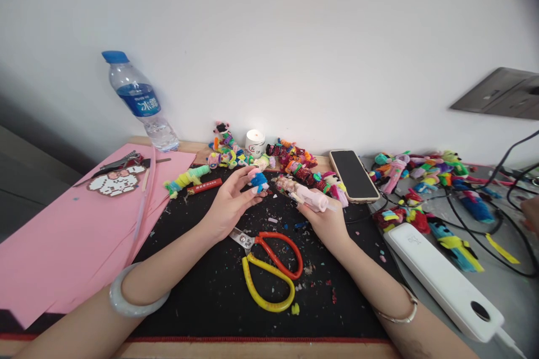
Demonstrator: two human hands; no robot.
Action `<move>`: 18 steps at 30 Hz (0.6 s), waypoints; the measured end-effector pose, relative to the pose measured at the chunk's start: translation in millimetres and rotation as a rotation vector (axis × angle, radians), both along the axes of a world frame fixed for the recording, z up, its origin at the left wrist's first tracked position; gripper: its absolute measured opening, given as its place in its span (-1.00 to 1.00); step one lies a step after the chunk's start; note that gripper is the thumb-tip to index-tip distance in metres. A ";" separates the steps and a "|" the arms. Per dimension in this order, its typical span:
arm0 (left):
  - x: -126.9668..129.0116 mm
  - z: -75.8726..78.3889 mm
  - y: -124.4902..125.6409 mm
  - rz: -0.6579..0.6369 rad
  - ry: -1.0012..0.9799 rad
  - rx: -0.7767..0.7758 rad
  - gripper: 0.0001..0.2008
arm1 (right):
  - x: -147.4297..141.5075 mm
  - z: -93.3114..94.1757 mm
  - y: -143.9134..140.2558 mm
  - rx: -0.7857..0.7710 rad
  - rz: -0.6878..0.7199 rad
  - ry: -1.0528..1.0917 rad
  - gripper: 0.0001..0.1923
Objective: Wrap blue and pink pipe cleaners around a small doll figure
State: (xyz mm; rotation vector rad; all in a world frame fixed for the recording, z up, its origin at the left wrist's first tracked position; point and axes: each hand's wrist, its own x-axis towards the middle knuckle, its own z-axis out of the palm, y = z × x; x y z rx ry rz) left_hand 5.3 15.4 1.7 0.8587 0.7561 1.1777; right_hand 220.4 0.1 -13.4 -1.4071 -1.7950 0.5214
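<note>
Between the thumb and fingers of my left hand is a small blue fuzzy pipe-cleaner piece. My right hand is wrapped round a pale pink glue gun, with a clear glue stick poking out of its back end. The gun's front points toward the blue piece; its tip is hard to make out. Below both hands, scissors with one red and one yellow handle lie on the black mat, their blades partly under my left hand. Scraps of fluff are scattered over the mat.
Pipe-cleaner figures stand along the wall beside a white candle cup; more figures lie right among black cables. A phone, a white power strip-like device, pink sheets and a leaning water bottle surround the mat.
</note>
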 end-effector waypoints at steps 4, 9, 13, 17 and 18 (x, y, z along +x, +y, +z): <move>0.1 -0.9 -1.0 -0.005 0.019 0.008 -0.59 | 0.6 5.5 -1.3 0.038 -0.051 -0.291 -0.79; 0.2 -4.0 -1.5 -0.012 0.048 0.053 -0.61 | -4.4 7.7 -4.3 0.052 -0.069 -0.574 -0.57; 0.5 -7.1 -0.9 -0.009 0.093 0.108 -0.62 | -8.3 8.3 -6.9 0.025 -0.082 -0.641 -0.48; 1.5 -9.5 -1.6 -0.021 0.147 0.171 -0.60 | -9.5 14.2 -10.6 0.091 -0.048 -0.576 -0.50; 2.0 -9.6 -2.1 -0.023 0.160 0.187 -0.60 | -9.7 16.1 -12.1 0.134 -0.018 -0.535 -0.53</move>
